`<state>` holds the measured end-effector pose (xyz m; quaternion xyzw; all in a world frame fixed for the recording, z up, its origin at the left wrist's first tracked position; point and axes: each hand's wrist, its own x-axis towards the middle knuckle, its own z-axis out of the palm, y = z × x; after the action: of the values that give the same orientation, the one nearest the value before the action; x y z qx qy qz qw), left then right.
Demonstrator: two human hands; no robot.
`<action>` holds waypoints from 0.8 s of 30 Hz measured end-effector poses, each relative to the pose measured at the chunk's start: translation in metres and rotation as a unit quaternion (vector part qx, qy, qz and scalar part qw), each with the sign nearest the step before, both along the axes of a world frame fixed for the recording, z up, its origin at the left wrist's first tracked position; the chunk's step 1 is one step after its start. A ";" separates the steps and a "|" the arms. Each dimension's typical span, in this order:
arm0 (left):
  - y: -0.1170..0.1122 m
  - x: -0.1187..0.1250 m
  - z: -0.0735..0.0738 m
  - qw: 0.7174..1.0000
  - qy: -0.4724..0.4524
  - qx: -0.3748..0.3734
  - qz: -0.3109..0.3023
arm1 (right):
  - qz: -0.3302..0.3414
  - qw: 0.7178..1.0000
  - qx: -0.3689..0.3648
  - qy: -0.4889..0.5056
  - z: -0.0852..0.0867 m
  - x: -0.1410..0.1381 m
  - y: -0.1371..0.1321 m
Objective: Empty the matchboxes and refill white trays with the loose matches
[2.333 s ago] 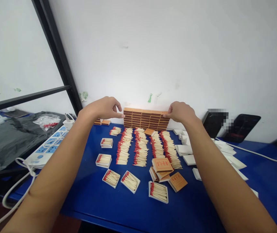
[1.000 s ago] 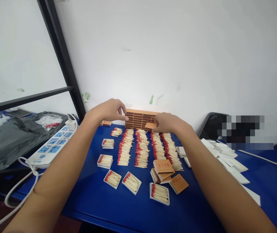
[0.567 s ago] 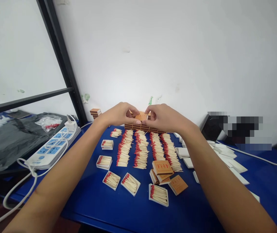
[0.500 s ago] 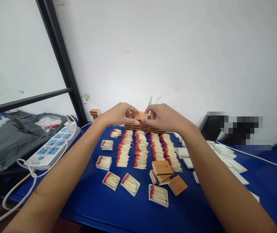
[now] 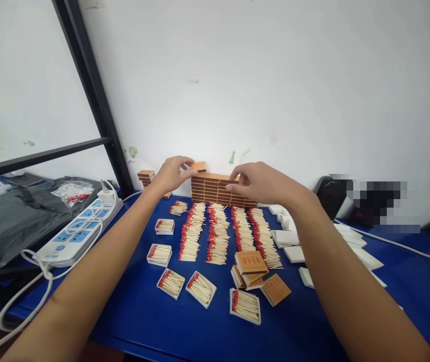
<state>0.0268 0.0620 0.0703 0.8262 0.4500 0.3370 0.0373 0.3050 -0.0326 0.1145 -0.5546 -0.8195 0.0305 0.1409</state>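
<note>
My left hand (image 5: pixel 178 172) pinches an orange matchbox (image 5: pixel 199 166) by its left end, at the left top of a wide stack of matchboxes (image 5: pixel 209 188) against the wall. Over the right part of that stack is my right hand (image 5: pixel 250 177), its thumb and fingers apart, with nothing seen between them. It overlaps the stack's front; whether it touches is unclear. In front lie four long piles of red-tipped matches (image 5: pixel 218 234). Nearer stand several open trays filled with matches (image 5: pixel 245 305), beside a loose heap of orange matchboxes (image 5: pixel 251 262).
White empty-looking trays (image 5: pixel 285 238) are scattered at the right of the blue table (image 5: pixel 132 322). On the left are a power strip (image 5: pixel 75 234) with looping white cable and a black plastic bag (image 5: pixel 15 211). A small matchbox stack (image 5: pixel 146 177) stands at the back left.
The matchbox has moved from the middle of the stack to its left top, held in my left hand. My right hand has let go of it and stays near the stack's right side.
</note>
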 end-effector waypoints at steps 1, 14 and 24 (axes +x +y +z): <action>0.002 -0.001 -0.003 1.000 -0.001 -0.001 0.005 | -0.003 1.000 -0.003 -0.002 0.000 0.001 0.000; 0.013 0.006 -0.021 0.994 -0.002 0.078 0.070 | -0.005 0.999 -0.032 -0.030 0.026 0.003 -0.037; 0.010 0.007 -0.017 0.995 0.002 0.051 0.082 | 0.049 0.990 -0.131 -0.031 0.040 0.018 -0.067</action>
<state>0.0336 0.0724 0.0531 0.7879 0.4990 0.3593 -0.0335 0.3229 -0.1000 0.1543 -0.5284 -0.8385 0.1266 0.0397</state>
